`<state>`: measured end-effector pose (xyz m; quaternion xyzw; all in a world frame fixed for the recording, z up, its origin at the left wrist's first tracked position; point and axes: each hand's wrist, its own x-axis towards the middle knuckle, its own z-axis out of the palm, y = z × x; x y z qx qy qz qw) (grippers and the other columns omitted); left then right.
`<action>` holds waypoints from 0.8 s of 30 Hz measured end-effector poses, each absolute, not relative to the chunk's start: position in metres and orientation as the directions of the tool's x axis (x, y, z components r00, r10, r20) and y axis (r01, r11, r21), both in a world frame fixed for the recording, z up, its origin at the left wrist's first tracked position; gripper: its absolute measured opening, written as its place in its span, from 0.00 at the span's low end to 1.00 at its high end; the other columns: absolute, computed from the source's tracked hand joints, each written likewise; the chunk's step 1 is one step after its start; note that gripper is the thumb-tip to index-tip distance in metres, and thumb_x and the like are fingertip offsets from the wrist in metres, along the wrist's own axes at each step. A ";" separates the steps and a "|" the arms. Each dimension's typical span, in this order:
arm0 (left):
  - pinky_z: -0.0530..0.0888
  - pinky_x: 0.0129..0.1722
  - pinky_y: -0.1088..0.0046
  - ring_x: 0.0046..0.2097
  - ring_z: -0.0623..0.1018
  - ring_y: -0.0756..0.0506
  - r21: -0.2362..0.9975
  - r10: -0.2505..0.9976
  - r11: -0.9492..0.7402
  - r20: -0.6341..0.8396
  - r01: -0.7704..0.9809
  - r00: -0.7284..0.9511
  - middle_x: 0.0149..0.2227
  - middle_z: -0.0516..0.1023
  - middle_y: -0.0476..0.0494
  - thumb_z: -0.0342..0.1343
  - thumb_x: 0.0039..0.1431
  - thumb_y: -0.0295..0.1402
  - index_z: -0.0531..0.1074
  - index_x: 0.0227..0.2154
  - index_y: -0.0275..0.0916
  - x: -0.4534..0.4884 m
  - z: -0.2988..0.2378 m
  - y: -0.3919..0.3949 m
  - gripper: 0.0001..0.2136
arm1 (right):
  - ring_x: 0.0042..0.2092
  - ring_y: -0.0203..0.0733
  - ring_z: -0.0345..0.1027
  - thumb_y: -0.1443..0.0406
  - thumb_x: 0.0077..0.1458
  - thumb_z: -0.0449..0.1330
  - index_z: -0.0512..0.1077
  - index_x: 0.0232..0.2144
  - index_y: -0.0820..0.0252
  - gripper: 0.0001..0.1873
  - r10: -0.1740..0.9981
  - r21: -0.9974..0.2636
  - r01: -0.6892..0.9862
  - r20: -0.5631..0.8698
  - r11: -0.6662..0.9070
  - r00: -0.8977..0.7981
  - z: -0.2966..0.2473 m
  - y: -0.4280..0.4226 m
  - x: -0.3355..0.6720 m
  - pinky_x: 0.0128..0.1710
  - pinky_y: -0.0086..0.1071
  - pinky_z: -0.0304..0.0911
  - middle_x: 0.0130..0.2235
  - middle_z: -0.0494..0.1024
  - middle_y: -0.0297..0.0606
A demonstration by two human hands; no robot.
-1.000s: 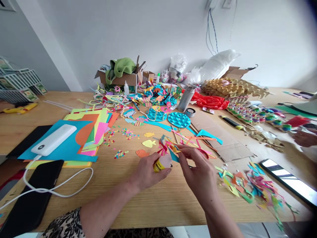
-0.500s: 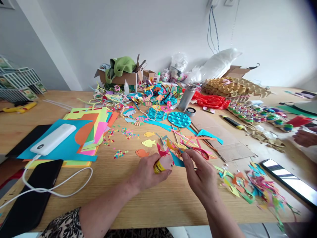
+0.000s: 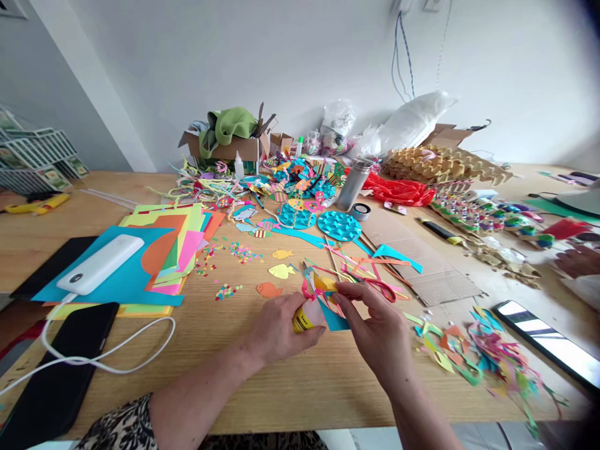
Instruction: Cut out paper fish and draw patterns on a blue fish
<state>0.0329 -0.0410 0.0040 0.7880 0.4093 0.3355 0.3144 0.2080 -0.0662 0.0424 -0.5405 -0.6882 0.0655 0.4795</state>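
Observation:
My left hand is wrapped around a small white glue bottle with a yellow label, tilted above the table. My right hand pinches a small yellow paper piece just beyond the bottle. Pink paper strips and a blue paper scrap lie close by, partly covered by the hands. Red-handled scissors rest past my right fingers. To the left of the bottle are an orange paper fish, a pale yellow fish and a darker yellow one.
Coloured paper sheets with a white power bank fill the left side. Blue egg-carton discs, a metal bottle and cardboard stand beyond. Paper scraps and a phone lie right; another person's hand shows there.
My right hand has turned and shifted slightly left, and the yellow piece at its fingertips now shows flatter and broader. The left hand with the glue bottle has barely moved.

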 end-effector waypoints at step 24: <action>0.69 0.30 0.71 0.30 0.76 0.45 0.665 0.753 -0.642 0.455 0.382 0.475 0.30 0.77 0.46 0.63 0.49 0.39 0.68 0.33 0.39 0.033 -0.002 -0.044 0.13 | 0.30 0.33 0.69 0.63 0.52 0.68 0.73 0.34 0.56 0.08 0.882 -0.958 0.023 0.273 0.287 0.383 0.026 -0.075 0.202 0.29 0.25 0.66 0.29 0.76 0.33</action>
